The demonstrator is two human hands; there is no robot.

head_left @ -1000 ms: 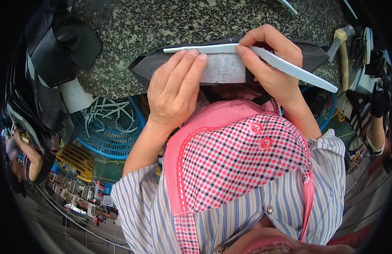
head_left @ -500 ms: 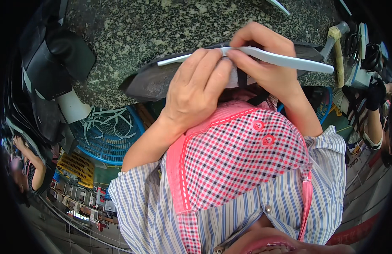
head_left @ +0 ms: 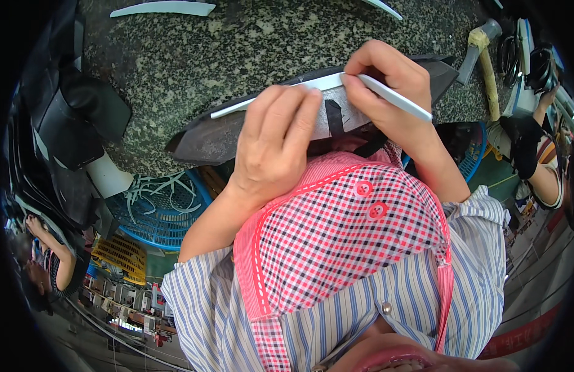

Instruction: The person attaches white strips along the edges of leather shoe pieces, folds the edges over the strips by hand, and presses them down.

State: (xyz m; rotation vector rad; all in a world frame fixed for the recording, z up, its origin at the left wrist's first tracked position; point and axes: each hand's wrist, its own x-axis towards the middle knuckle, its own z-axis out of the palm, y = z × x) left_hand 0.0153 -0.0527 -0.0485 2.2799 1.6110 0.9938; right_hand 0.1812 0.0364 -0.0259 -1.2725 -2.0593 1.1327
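A long, thin white strip (head_left: 327, 82) runs along the far edge of a dark, boat-shaped leather-like piece (head_left: 203, 141) at the near edge of the stone bench. My left hand (head_left: 275, 133) has its fingers bent together over the strip's left part, pressing it to the dark piece; its thumb is hidden. My right hand (head_left: 392, 90) pinches the strip between thumb and forefinger, and the strip's right end sticks out loose past the fingers. Between my hands, a grey panel with a black tab (head_left: 334, 118) shows on the dark piece's near side.
A hammer (head_left: 482, 56) lies at the bench's right. White offcuts (head_left: 163, 8) lie at the far side. Black sheets (head_left: 91, 115) are stacked at left. Below the bench stand a blue basket (head_left: 153, 232) of pale strips and a yellow crate (head_left: 120, 257). Other people's arms show at both sides.
My hands have moved apart, baring the strip's middle and the black tab. The strip's right end now angles more steeply toward me. The dark piece has shifted slightly left.
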